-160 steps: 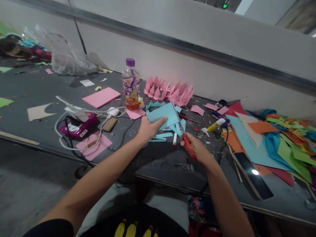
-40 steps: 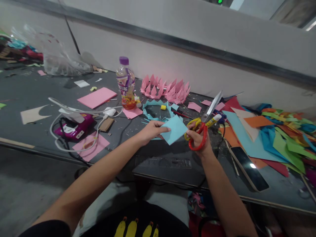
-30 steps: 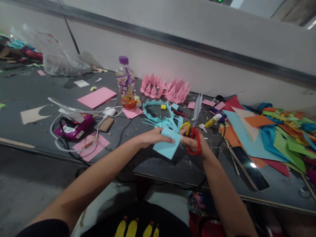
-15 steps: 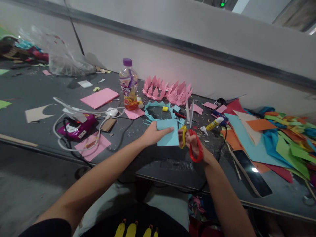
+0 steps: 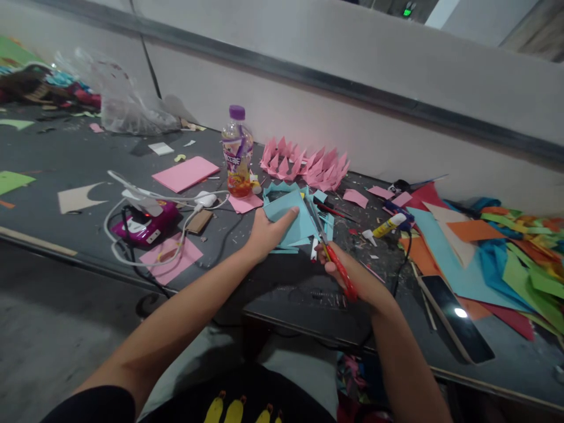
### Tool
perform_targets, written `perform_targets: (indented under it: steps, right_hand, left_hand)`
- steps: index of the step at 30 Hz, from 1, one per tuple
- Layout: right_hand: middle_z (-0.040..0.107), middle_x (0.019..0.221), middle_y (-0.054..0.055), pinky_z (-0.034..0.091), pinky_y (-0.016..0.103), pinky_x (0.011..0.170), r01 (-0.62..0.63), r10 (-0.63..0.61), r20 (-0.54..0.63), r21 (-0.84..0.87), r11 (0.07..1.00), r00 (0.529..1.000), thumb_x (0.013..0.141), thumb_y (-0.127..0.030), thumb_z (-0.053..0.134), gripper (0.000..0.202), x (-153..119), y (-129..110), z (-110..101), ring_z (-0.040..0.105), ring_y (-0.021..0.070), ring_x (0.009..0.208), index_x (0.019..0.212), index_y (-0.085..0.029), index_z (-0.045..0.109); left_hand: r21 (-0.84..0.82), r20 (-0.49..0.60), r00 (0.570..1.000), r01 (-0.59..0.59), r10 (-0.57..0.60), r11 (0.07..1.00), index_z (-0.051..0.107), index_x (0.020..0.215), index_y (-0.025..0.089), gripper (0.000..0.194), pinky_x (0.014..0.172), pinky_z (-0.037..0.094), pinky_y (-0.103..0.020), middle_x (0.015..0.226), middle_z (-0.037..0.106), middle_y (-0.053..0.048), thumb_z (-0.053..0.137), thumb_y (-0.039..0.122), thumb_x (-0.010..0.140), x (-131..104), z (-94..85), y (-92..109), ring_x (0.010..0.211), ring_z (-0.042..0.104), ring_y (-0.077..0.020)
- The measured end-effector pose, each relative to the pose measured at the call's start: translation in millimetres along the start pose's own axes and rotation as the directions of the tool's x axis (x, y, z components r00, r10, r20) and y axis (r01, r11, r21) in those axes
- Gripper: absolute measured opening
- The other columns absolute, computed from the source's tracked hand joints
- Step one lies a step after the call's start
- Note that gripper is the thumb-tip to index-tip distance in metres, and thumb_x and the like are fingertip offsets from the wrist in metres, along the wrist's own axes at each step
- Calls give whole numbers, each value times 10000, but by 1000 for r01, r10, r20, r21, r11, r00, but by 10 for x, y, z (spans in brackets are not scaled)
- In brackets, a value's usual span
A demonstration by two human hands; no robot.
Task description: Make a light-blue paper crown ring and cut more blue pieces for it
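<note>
My left hand (image 5: 269,233) grips a light blue piece of paper (image 5: 291,218), its thumb lying across the top face. In my right hand (image 5: 337,269) is a pair of scissors (image 5: 340,271) with red and yellow handles. The metal blades point up and left, along the right edge of the blue paper; whether the paper lies between them I cannot tell. Just behind the paper rests a blue zigzag paper ring (image 5: 282,188), partly covered by it. Thin blue strips (image 5: 328,226) lie to the right of the paper, under the blades.
Pink pointed paper rings (image 5: 324,168) stand at the wall beside a drink bottle (image 5: 238,154). Leftward are a purple power strip (image 5: 147,223), a white cable and pink sheets (image 5: 185,173). To the right lie a glue tube (image 5: 389,225), a phone (image 5: 458,317) and coloured paper (image 5: 453,255).
The blue paper has tilted and shifted up, now covering part of the ring. The scissors have swung leftward, bringing the blades to the paper's right edge. The view has turned slightly left.
</note>
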State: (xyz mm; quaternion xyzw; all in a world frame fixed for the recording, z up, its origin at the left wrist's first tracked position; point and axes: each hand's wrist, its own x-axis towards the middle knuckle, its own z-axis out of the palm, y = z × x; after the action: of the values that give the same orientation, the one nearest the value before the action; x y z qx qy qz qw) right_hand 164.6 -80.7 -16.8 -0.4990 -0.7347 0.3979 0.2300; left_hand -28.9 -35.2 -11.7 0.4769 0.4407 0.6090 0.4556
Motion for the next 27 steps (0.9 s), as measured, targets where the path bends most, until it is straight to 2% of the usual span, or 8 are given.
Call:
perform_targets:
  steps: [7,16,22,27]
  right_hand:
    - [556,698,-3,375,244,577,-42,44,13,-112,993,999,798,-387,522,224,-17,-92,-32,463,127,602,905,-191,502]
    - [559,640,-26,351,244,570,-156,160,44,-81,984,986,767,-350,501,170,-33,-141,-76,466,124,567,863,-212,481]
    - [568,638,-15,326,249,561,-178,183,33,-115,977,983,726,-352,490,164,-20,-196,-94,456,129,569,798,-206,468]
    - [564,613,-21,317,240,529,-233,235,11,-108,966,972,718,-259,433,77,1,-212,-95,459,121,536,758,-204,470]
  left_hand:
    - [51,-45,997,-58,60,997,661,785,125,278,635,517,-263,789,694,-83,685,377,671,23,-27,-61,689,628,-167]
    - [51,-140,989,-41,48,998,607,684,118,280,517,456,-224,650,625,-50,688,385,658,43,-36,-36,567,547,-126]
    - [56,-126,991,-36,43,998,591,639,136,256,517,452,-221,599,597,-23,683,374,660,32,-35,-34,528,518,-108]
    - [60,-155,988,-13,22,998,590,647,138,261,512,442,-223,604,595,-21,687,380,647,36,-31,-22,535,523,-112]
